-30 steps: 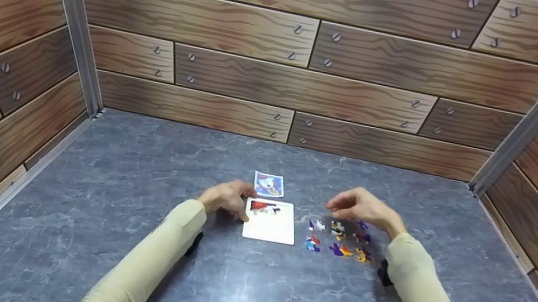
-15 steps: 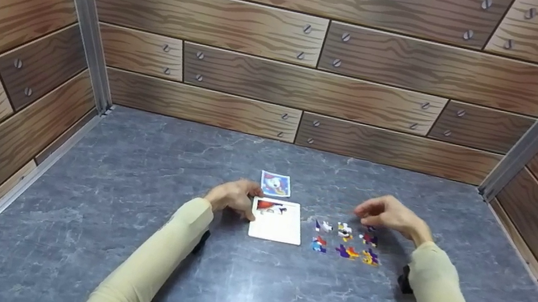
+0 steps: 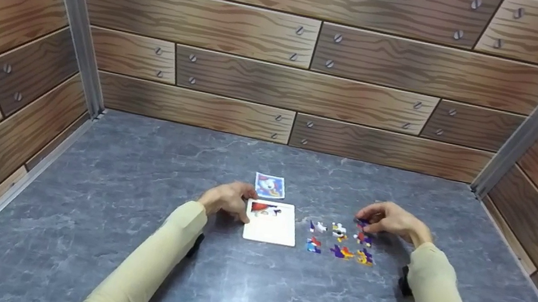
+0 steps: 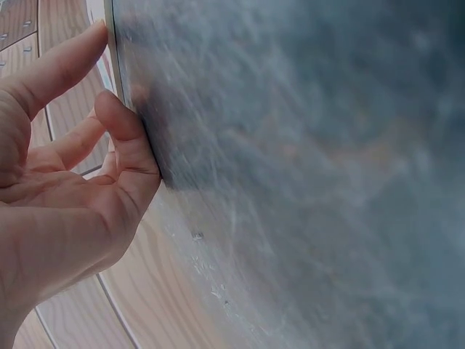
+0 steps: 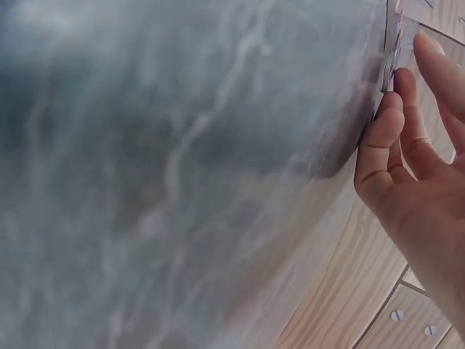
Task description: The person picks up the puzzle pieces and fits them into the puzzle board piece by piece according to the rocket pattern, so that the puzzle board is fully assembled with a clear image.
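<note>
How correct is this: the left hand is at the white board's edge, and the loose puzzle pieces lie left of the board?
One part is wrong: the head view shows the loose puzzle pieces lying right of the white board. The left hand is indeed at its edge.

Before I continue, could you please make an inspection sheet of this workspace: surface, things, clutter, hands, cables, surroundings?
Surface: grey marbled tabletop, with glare toward the person.
Job's things: white board, coloured only near its top; picture card beyond it; loose puzzle pieces to its right.
Clutter: nothing seen.
Hands: left hand touches the board's left edge; right hand is at a purple piece, grip unclear.
Cables: nothing seen.
Surroundings: wood-patterned walls, metal corner posts.
</note>
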### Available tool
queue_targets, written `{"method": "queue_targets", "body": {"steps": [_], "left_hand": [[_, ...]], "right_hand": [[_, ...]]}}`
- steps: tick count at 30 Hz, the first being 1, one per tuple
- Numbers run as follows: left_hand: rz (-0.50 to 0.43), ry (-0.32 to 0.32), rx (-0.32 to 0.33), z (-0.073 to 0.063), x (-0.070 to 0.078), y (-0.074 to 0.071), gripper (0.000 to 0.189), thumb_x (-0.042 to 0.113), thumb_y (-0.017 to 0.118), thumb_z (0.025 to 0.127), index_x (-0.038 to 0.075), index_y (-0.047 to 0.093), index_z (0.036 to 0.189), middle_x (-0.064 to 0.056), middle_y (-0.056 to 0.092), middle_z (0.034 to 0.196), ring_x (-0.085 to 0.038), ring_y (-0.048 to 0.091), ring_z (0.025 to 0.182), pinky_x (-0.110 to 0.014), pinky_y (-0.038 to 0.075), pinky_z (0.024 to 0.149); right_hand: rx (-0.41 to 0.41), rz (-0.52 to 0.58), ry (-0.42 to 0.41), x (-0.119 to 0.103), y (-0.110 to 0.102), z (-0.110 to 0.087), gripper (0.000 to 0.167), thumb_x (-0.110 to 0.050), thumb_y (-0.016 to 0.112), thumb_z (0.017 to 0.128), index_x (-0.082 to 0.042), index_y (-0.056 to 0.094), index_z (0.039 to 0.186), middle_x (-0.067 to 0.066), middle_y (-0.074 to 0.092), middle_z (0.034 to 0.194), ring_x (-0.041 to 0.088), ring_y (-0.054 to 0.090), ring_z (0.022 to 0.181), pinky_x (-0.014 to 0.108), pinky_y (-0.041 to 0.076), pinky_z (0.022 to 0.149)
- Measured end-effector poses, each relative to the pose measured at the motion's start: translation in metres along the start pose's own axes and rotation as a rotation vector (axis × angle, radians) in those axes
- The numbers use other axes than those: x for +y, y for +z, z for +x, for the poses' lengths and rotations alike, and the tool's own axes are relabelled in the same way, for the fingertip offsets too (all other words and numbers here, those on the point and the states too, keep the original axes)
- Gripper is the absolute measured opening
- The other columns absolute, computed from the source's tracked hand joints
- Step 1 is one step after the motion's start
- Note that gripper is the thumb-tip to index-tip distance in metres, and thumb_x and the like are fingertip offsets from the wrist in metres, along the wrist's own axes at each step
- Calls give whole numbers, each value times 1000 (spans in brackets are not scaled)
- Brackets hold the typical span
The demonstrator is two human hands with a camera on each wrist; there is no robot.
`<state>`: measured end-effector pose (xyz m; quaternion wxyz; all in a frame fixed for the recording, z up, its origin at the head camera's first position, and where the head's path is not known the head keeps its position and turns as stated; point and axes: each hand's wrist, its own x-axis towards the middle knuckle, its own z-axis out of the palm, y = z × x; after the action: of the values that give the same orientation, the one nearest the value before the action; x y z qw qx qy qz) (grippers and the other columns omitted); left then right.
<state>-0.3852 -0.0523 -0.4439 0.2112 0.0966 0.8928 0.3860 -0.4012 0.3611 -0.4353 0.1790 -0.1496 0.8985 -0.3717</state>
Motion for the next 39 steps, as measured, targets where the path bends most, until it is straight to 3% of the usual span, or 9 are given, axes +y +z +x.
{"method": "queue_targets", "body": {"steps": [7, 16, 24, 29, 39], "left_hand": [[43, 24, 8, -1, -1, 0, 53, 1, 81, 75, 9, 61, 123, -13, 55, 132, -19, 55, 93, -26, 50, 73], [-9, -28, -8, -4, 5, -4, 53, 0, 78, 78, 11, 59, 126, -11, 53, 130, -14, 55, 76, -23, 48, 65], [-12, -1, -8, -2, 0, -2, 53, -1, 78, 76, 9, 60, 124, -13, 52, 130, -16, 56, 79, -23, 48, 64], [25, 33, -7, -2, -1, -2, 56, 1, 80, 75, 8, 59, 127, -15, 53, 132, -16, 53, 91, -22, 47, 70], [1, -6, -23, -1, 1, -2, 55, 0, 78, 77, 9, 58, 128, -13, 54, 126, -15, 54, 77, -23, 46, 62]], "right_hand": [[15, -29, 41, 1, 2, 1, 38, -4, 77, 80, -2, 68, 117, 14, 66, 113, 19, 56, 98, 24, 50, 79], [17, -46, 29, -2, 0, 1, 39, -4, 79, 79, 1, 69, 116, 13, 67, 109, 17, 57, 94, 23, 50, 78], [21, -54, 12, -2, 4, 3, 44, -2, 80, 75, 4, 67, 116, 10, 64, 99, 16, 53, 90, 19, 47, 74], [24, -105, -34, -1, 4, 4, 45, -2, 80, 75, 4, 66, 117, 16, 66, 105, 19, 55, 93, 22, 45, 80], [25, -119, 14, -1, 4, 3, 45, -2, 78, 76, 0, 67, 119, 17, 66, 110, 25, 58, 99, 28, 47, 84]]}}
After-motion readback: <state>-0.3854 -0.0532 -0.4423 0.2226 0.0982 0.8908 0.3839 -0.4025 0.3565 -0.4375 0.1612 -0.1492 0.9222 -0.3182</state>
